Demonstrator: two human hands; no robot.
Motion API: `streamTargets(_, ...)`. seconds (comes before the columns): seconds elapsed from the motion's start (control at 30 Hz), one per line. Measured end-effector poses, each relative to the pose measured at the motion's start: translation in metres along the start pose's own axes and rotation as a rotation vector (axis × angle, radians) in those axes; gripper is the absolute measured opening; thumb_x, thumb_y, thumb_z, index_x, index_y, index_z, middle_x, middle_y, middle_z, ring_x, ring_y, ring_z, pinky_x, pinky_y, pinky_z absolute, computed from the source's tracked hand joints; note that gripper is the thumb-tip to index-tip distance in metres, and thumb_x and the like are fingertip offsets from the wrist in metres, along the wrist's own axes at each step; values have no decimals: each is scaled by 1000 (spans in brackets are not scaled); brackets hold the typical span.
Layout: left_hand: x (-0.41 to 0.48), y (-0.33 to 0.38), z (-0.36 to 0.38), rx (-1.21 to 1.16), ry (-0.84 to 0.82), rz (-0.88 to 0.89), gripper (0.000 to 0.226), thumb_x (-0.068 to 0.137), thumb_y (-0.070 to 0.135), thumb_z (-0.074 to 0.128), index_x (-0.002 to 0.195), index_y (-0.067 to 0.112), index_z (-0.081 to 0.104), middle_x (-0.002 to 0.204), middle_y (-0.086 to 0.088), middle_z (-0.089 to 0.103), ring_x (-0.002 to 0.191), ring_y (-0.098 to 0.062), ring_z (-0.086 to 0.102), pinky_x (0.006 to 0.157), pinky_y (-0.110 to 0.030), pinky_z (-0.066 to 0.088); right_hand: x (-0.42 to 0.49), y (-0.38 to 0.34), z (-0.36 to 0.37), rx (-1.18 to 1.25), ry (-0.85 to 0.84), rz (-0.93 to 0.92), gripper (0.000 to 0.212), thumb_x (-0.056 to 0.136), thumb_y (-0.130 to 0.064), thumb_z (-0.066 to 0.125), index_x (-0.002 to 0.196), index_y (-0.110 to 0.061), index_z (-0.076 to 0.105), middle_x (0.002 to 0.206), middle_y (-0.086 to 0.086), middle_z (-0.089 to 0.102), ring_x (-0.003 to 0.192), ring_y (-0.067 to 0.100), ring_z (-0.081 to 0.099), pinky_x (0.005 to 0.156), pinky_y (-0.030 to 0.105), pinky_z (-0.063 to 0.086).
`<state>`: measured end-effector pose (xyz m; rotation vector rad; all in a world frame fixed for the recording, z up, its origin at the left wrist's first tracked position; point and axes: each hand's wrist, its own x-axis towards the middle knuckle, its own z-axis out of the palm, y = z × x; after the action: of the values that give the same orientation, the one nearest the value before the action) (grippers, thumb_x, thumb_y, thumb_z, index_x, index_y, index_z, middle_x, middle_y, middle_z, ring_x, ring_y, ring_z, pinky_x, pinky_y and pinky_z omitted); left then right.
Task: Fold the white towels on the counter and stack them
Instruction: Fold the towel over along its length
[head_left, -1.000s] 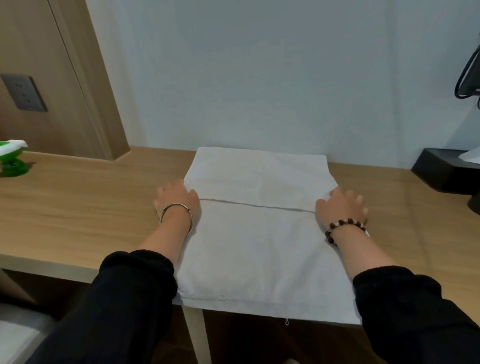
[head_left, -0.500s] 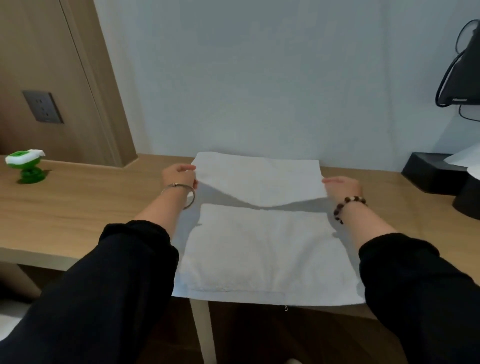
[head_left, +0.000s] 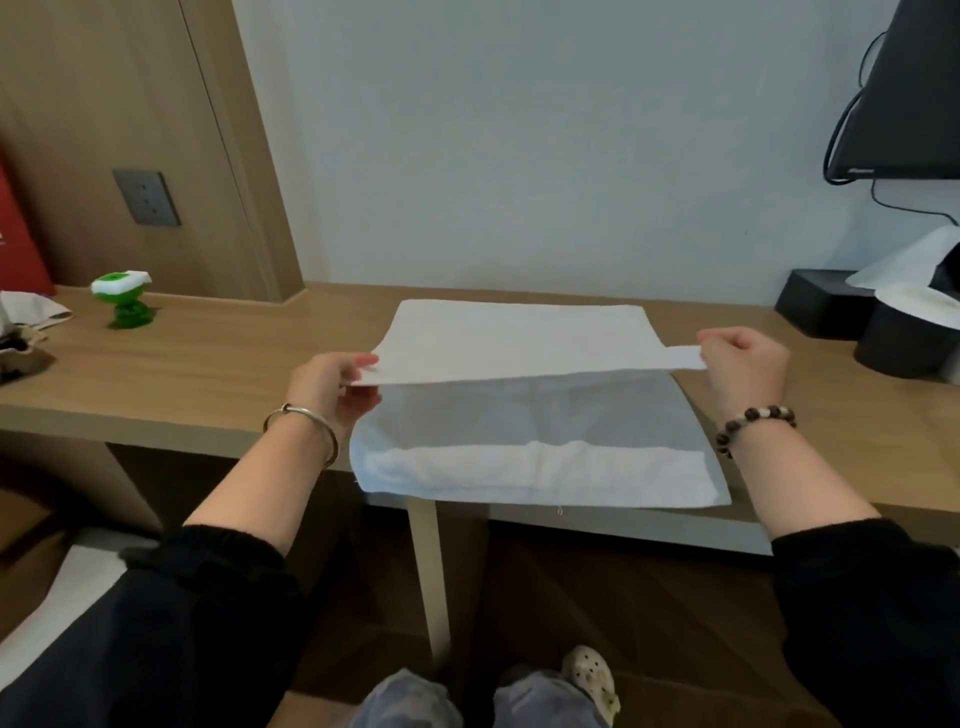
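Note:
A white towel (head_left: 519, 338) lies on the wooden counter (head_left: 218, 364), its near part hanging slightly over the front edge. Its far half is lifted off the counter and stretched flat above the lower half (head_left: 540, 467). My left hand (head_left: 337, 387) pinches the lifted edge's left corner between thumb and fingers. My right hand (head_left: 743, 371) pinches the right corner, with a small flap of cloth sticking out at my fingers. Both hands hover above the counter at the towel's sides.
A green and white gadget (head_left: 124, 301) stands on the counter at the left, beyond it crumpled cloth (head_left: 31, 312) and a red panel. At the right sit a black box (head_left: 821, 304) with tissue and a black round container (head_left: 909, 338). A monitor hangs at the upper right.
Both hands have left the towel's middle fold, gripped the far edge's corners and drawn that half up and toward me over the lower half. The camera has tilted back.

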<state>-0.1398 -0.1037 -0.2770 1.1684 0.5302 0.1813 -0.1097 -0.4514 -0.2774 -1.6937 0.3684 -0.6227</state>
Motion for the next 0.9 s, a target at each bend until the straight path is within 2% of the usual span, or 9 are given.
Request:
streamTargets(0.07,-9,-8,-11,577,49,71,19,88,1,49,78,7,64,83,-10,57,65,-21,54,47,-24,50,-14,15,-11,-371,-58,-110,23,85,-7,52,99,-13,68,102,5,63,100,22,55,80,32,45)
streamTargets(0.13,-16,-21,-20,1323,58,358,19,91,15,49,95,12,68,103,-10,61,87,-23,55,70,-31,50,-27,30,-18,-844,-151,-297,31,85,-10,52,112,-20,63,122,7,52,117,27,41,98,41,35)
streamTargets(0.2,-22,-39,-22,1624,31,667,30,95,28,45,120,21,60,128,-8,51,115,-26,46,93,-38,43,-42,37,-15,-978,-278,-434,34,91,-19,48,124,-22,57,135,5,45,125,24,35,104,41,26)
streamTargets(0.3,-22,-64,-9,1758,-254,768,44,99,41,31,140,26,39,148,-2,36,135,-21,31,110,-42,28,-54,48,3,-1029,-605,-465,42,101,-32,29,139,-22,44,148,3,37,137,21,30,112,42,19)
streamTargets(0.4,-5,-76,-1,1951,-296,679,55,99,51,17,149,32,11,159,4,9,145,-20,8,115,-51,8,-44,56,15,-1122,-721,-427,49,102,-37,17,149,-26,23,159,-3,13,145,15,10,116,47,6)
streamTargets(0.63,49,-60,29,1928,-400,616,67,93,63,16,151,31,7,159,2,1,146,-22,1,117,-46,5,20,52,54,-1146,-828,-354,52,101,-44,19,151,-28,17,160,-4,4,146,16,3,115,49,5)
streamTargets(0.77,64,-50,46,1924,-400,662,62,94,60,26,144,24,30,151,-3,30,138,-26,27,110,-47,27,45,49,63,-1162,-936,-336,73,91,-66,34,151,-30,13,160,-4,2,146,17,0,117,47,5)
streamTargets(0.83,62,-46,51,1962,-378,804,46,94,55,30,115,20,51,117,-3,57,106,-25,54,88,-40,46,49,51,65,-1134,-946,-362,78,87,-65,45,150,-30,17,159,-4,9,146,18,7,117,45,12)
streamTargets(0.9,61,-44,55,2032,-336,1011,34,96,45,31,101,18,52,94,-2,65,78,-25,58,67,-31,46,48,52,66,-1047,-888,-408,73,87,-58,52,148,-29,25,155,-5,25,141,18,25,114,37,25)
